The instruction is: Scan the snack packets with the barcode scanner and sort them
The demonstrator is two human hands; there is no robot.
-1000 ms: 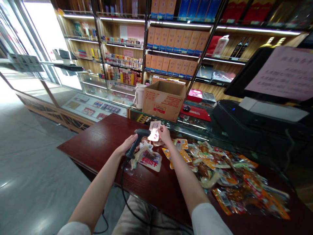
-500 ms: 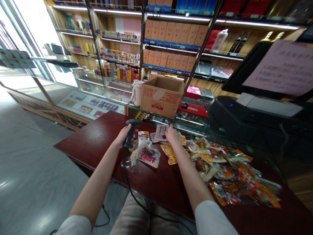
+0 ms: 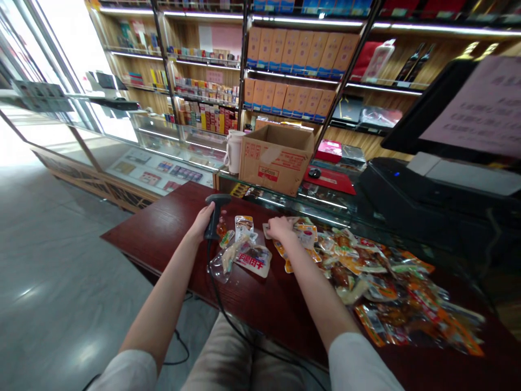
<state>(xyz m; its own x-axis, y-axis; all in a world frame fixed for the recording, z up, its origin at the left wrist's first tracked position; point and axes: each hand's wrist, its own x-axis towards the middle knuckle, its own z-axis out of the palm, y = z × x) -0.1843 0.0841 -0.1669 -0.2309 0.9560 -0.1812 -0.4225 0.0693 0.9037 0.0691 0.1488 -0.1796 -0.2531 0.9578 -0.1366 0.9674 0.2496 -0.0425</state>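
My left hand (image 3: 203, 220) is wrapped round the handle of a dark barcode scanner (image 3: 214, 214), held upright with its head on top and its cord running down. My right hand (image 3: 280, 228) has its fingers curled down on a pale snack packet (image 3: 266, 231), mostly hidden under them. Right beside that hand lie orange-and-white packets (image 3: 305, 236). Between my hands are a white packet with red lettering (image 3: 254, 260), a small orange-topped packet (image 3: 243, 224) and a clear wrapped snack (image 3: 228, 260).
A large pile of sealed snack packets (image 3: 391, 288) covers the right of the dark red table (image 3: 163, 217). Behind it, an open cardboard box (image 3: 272, 163) and a white cup (image 3: 235, 152) stand on the glass counter. A black screen (image 3: 439, 103) stands at right.
The pale packet with the dark red spot is no longer raised in my right hand. That hand has lowered onto the packets. My left hand still holds the scanner; the view has shifted slightly.
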